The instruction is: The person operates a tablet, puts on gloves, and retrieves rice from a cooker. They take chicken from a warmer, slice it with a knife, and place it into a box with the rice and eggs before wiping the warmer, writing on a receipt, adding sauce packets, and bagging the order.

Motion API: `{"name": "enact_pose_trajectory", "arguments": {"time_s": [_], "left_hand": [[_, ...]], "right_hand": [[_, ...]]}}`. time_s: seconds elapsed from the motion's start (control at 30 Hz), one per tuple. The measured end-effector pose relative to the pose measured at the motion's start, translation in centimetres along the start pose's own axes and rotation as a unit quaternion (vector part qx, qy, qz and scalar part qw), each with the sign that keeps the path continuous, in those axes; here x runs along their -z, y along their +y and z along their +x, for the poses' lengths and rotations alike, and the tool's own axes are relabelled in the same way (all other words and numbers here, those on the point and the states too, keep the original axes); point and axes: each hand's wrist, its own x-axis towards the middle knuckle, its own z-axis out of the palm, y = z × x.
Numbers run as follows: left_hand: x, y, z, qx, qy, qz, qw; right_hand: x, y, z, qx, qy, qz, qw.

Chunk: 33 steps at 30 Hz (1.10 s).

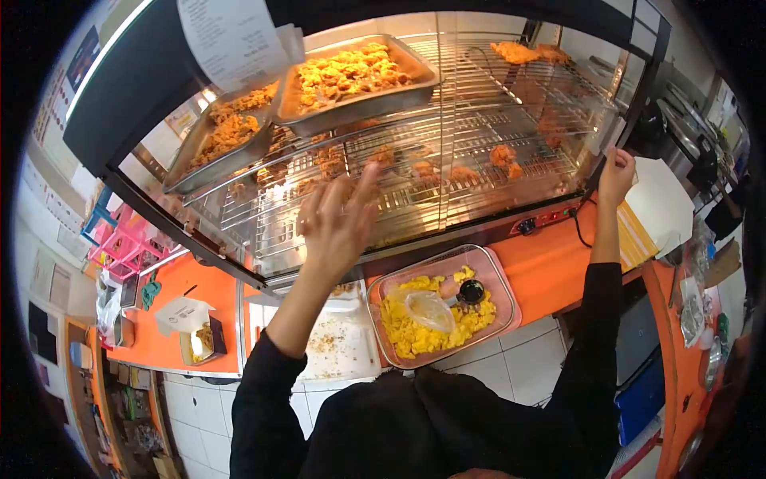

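My left hand [339, 223] is raised in front of the glass of a heated display case [399, 255], fingers spread and holding nothing. At the case's right end, my right hand [617, 176] has its fingers curled at a metal door handle [612, 134]. Inside, a metal tray [359, 108] of yellow-orange fried pieces stands on the upper wire rack, next to a second tray [215, 160] of fried food. More fried chicken pieces [503, 156] lie lower down. Below the case, a clear tub [501, 319] holds yellow food, a plastic bag [431, 310] and a small black cup [471, 291].
Printed receipts [231, 40] hang over the case's upper left. An opened food box [201, 339] and pink baskets [128, 243] are on the left orange counter [175, 299]. A white crumb-covered tray [331, 351] sits beside the tub. White paper [662, 203] lies at right.
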Motion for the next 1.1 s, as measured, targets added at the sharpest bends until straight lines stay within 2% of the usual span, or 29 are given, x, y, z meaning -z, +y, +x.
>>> {"name": "enact_pose_trajectory", "arguments": {"time_s": [0.07,0.17,0.27,0.33,0.37,0.47,0.53,0.57,0.63,0.7,0.73,0.8,0.87,0.93,1.0,1.07,1.1], "left_hand": [[-1.9,1.6,-0.2,-0.030,0.009,0.033,0.999],[-2.9,2.5,-0.6,-0.088,0.012,0.089,0.992],[-3.3,2.5,-0.9,-0.131,-0.002,0.145,0.981],[-3.5,1.4,0.0,-0.131,0.056,0.138,0.980],[-2.3,1.1,0.6,-0.123,-0.009,0.091,0.988],[-2.6,3.1,-0.7,-0.120,-0.033,0.101,0.987],[-2.6,3.3,-0.5,-0.127,-0.015,0.082,0.988],[-2.5,3.2,-0.2,-0.124,-0.012,0.096,0.988],[-2.2,3.5,0.3,-0.124,-0.012,0.109,0.986],[-1.6,4.3,0.5,-0.060,-0.023,0.045,0.997],[-1.9,4.6,-0.1,-0.062,-0.028,0.044,0.997],[-2.6,5.1,-1.2,-0.082,-0.074,0.044,0.993],[-2.6,4.6,-1.0,-0.098,-0.074,0.093,0.988],[-2.1,4.3,0.3,-0.084,-0.023,0.046,0.995],[-2.0,4.4,0.0,-0.088,-0.028,0.064,0.994],[-2.5,4.8,-1.2,-0.093,-0.054,0.084,0.991],[-2.4,4.7,-1.1,-0.094,-0.054,0.086,0.990]], "right_hand": [[0.7,-1.0,-1.7,-0.023,-0.017,0.042,0.999],[2.9,-2.4,-4.0,-0.101,-0.099,0.097,0.985],[4.4,-0.7,-5.5,-0.073,-0.092,0.154,0.981],[5.6,0.0,-5.8,-0.074,-0.088,0.147,0.983],[6.2,0.2,-5.9,-0.091,-0.084,0.147,0.981],[7.7,0.0,-6.5,-0.129,-0.089,0.158,0.975],[8.4,-0.9,-6.9,-0.183,-0.119,0.123,0.968],[8.6,-0.8,-7.1,-0.185,-0.117,0.122,0.968],[8.7,-0.6,-7.8,-0.130,-0.108,0.126,0.977],[8.8,-1.4,-8.9,-0.120,-0.123,0.151,0.973],[8.8,-1.8,-9.5,-0.104,-0.137,0.179,0.969],[8.5,-2.3,-10.7,-0.104,-0.146,0.202,0.963],[8.7,-3.3,-12.1,-0.141,-0.189,0.166,0.958],[8.8,-3.6,-13.5,-0.138,-0.190,0.197,0.952],[10.2,-4.7,-15.4,-0.156,-0.298,0.197,0.921],[12.7,-7.0,-18.9,-0.190,-0.495,0.197,0.825],[14.1,-8.2,-20.7,-0.171,-0.640,0.116,0.740]]}}
